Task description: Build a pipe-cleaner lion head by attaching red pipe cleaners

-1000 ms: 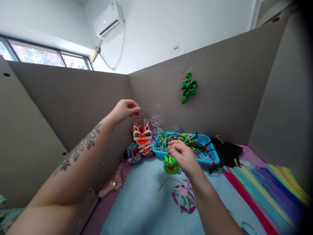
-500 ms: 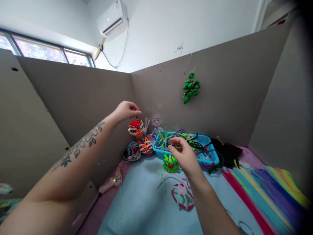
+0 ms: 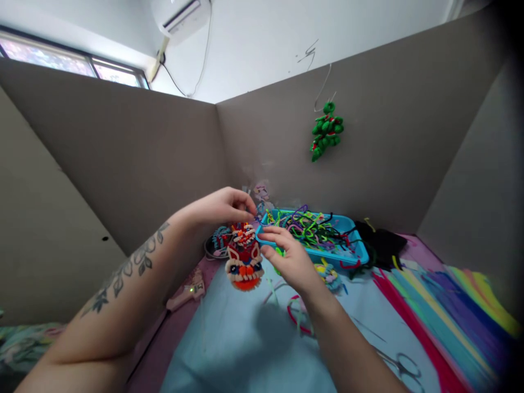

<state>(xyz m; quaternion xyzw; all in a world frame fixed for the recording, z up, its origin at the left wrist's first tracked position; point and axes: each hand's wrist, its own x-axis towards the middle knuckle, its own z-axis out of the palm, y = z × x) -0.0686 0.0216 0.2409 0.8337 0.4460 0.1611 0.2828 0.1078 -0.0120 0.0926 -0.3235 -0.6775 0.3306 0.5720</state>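
Observation:
My left hand (image 3: pixel 235 206) has thumb and fingers pinched together over the back left of the blue work surface; what is between the fingertips is too small to make out. Below it is a red lion-head figure (image 3: pixel 244 268) with cream trim and an orange nose; I cannot tell whether it hangs from the hand. An orange lion head (image 3: pixel 243 234) shows behind it. My right hand (image 3: pixel 289 256) reaches in with fingers stretched and apart, nothing visible in them. It partly hides a green lion head (image 3: pixel 280 258). A yellow and blue figure (image 3: pixel 328 275) lies beside its wrist.
A blue basket (image 3: pixel 360 261) holds tangled chenille stems. Bundles of coloured stems (image 3: pixel 446 316) lie at right, near scissors (image 3: pixel 403 364). A pink glue gun (image 3: pixel 188 292) and a round dish (image 3: pixel 210 252) are at left. A green ornament (image 3: pixel 326 131) hangs on the grey partition (image 3: pixel 388 136).
My left hand has moved right and slightly down. The red lion head is now lower, nearer and faces me. My right hand has shifted left, its fingers straighter. The view has tilted down.

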